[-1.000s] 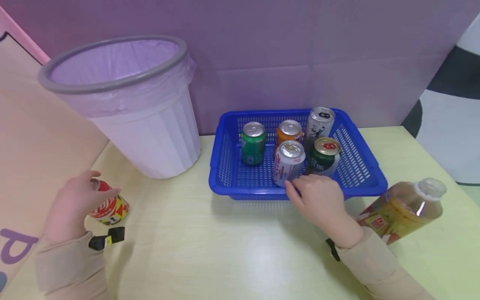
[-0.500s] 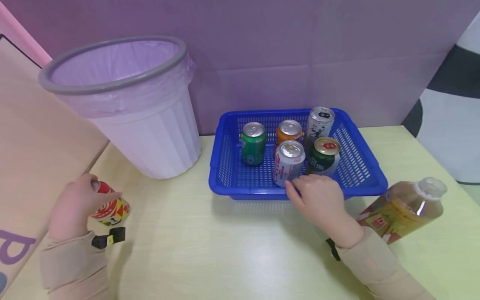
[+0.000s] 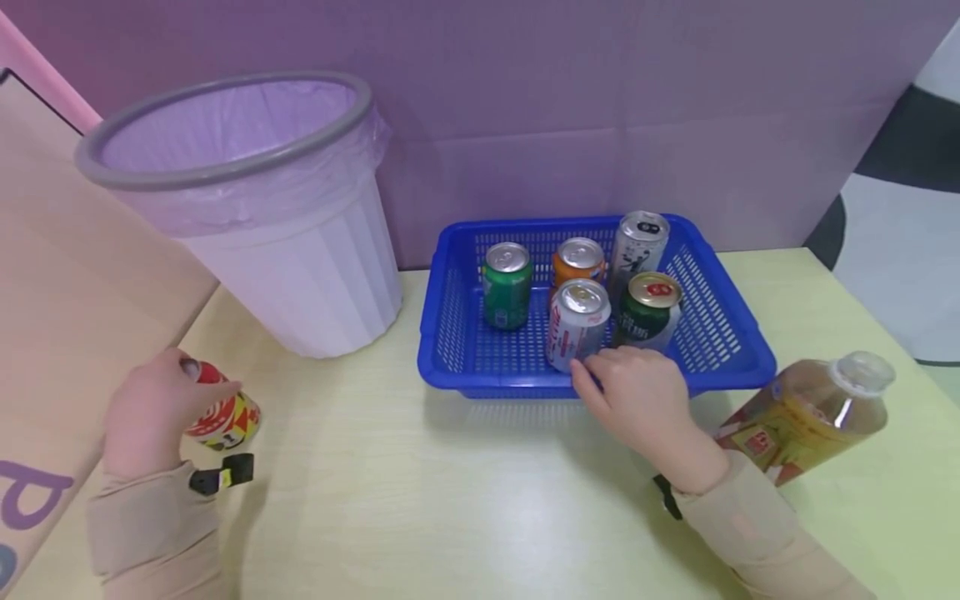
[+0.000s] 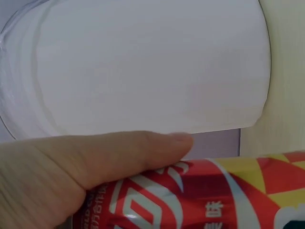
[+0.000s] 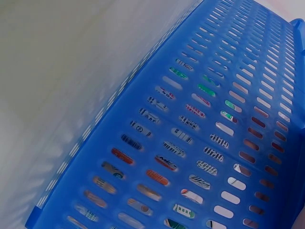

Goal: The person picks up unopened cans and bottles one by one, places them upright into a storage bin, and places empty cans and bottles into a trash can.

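Observation:
My left hand (image 3: 153, 408) is wrapped around a red and yellow can (image 3: 228, 421) at the table's left side, its thumb lying along the can in the left wrist view. The can leans, and the palm and fingers cover part of its upper end. At the front of the blue plastic basket (image 3: 498, 382), my right hand (image 3: 637, 400) grips the rim with bent fingers. Inside the basket, a white can (image 3: 576, 329) stands just behind that hand, beside a dark green can (image 3: 647, 312). The right wrist view faces the slotted basket wall (image 5: 190, 143).
A lined white trash bin (image 3: 300, 267) stands behind the left hand. The basket also holds a green can (image 3: 507, 287), an orange can (image 3: 578, 260) and a tall silver can (image 3: 639, 246). A large drink bottle (image 3: 806, 417) stands beside the right forearm. A wall (image 3: 525, 108) borders the table.
My left hand has settled closer around the red and yellow can, its wrist shifting slightly right; the can has barely moved. My right hand stays on the basket rim.

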`<state>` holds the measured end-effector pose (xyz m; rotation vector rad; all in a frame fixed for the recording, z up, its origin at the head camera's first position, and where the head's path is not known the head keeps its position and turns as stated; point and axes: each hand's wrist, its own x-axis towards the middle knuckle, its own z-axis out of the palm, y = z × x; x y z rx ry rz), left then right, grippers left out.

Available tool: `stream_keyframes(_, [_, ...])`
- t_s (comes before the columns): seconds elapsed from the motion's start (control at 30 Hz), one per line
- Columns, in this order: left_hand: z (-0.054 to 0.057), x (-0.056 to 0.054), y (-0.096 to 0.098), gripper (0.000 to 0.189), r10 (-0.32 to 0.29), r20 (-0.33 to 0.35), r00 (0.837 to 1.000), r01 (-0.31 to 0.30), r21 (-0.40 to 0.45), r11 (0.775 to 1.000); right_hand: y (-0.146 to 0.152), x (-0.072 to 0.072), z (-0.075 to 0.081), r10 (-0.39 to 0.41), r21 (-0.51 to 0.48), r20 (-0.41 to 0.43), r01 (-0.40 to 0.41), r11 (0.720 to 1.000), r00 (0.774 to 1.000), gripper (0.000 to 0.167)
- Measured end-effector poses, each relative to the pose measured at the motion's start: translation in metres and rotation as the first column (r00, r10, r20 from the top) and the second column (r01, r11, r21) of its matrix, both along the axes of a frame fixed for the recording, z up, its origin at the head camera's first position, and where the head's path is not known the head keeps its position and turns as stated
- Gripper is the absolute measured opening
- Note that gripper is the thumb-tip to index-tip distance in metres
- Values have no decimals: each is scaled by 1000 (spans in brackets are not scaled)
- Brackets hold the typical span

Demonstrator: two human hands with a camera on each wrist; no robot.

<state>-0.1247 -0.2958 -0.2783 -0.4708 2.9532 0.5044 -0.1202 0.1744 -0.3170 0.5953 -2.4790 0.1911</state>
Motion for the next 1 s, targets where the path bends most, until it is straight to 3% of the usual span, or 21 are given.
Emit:
stream_keyframes(0.23, [1, 2, 2, 71, 44, -9, 999, -44, -6, 999, 0, 0, 0, 1, 6, 10, -1, 1000, 1000, 43])
stream_keyframes(0.77, [0, 0, 4, 67, 83, -33, 996, -82, 27, 996, 1, 0, -1, -7, 6, 11, 7, 1000, 1000, 43])
stream_keyframes(1.0, [-3, -1, 7, 66, 95, -94, 991, -89, 62, 994, 1, 0, -1, -6, 1, 8, 6, 1000, 1000, 43])
